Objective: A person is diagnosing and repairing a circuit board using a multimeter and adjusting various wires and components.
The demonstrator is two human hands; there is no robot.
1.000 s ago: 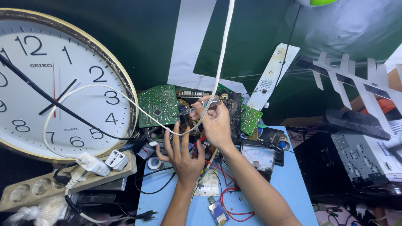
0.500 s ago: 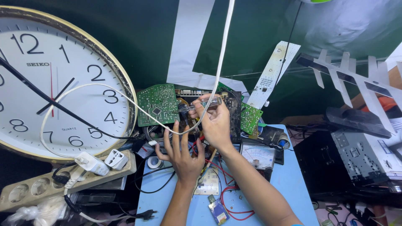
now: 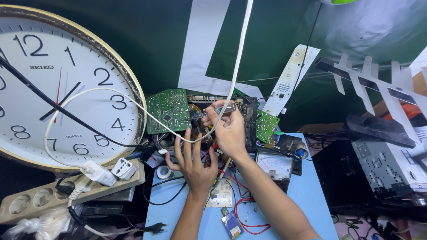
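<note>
Clearly, right hand [image 3: 229, 129] pinches the soldering iron [image 3: 213, 111]; left hand [image 3: 195, 166], fingers spread and empty, could be burned beside the tip.

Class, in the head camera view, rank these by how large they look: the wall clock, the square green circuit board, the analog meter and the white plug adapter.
Largest to smallest:
1. Wall clock, though nearness to the camera inflates it
2. Green circuit board
3. Analog meter
4. White plug adapter

A matt green circuit board [image 3: 168, 110] at ten o'clock of the right hand [image 3: 229, 131], beside a glossy glass-faced, gilt-rimmed clock [image 3: 58, 89] and smooth white plastic cable [image 3: 235, 75].
</note>
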